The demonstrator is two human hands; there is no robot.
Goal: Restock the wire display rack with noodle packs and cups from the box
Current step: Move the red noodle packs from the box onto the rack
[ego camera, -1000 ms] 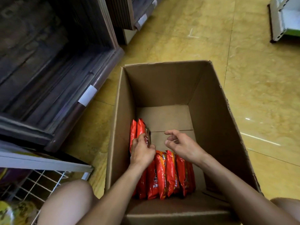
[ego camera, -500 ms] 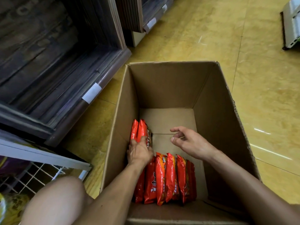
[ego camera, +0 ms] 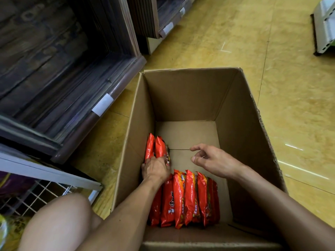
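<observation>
The box (ego camera: 181, 98) stands on the floor (ego camera: 272, 87) with only noodle packs left in its bottom; no cups show. Two packs (ego camera: 157, 144) stand on edge against the left wall, and a row (ego camera: 188, 196) of more stands on edge at the near end. The left hand (ego camera: 155, 171) sits on top of the two packs with its fingers curled down over them. It looks like a grasp, though the fingertips are hidden behind the foil. The right hand (ego camera: 213, 160) hangs released over the bare cardboard, fingers loosely spread, holding nothing.

The main risk is probably the grip. The wrappers are glossy and puffed with air, so one hand pinching two from above may lose the outer one on the way up, and it would drop back flat into the box. Squeezing harder to prevent that could crack the noodles inside.

The row leans loosely with nothing bracing its right side. A forearm brushing it on the lift could tip the packs over like dominoes and slow later picks.

The rack (ego camera: 36, 192) lies at lower left, beyond the knee (ego camera: 59, 220) and well apart from the box. The carry crosses the body, and a pack could catch on the box rim or a wire edge. Bringing the free hand under the packs would likely steady them.
</observation>
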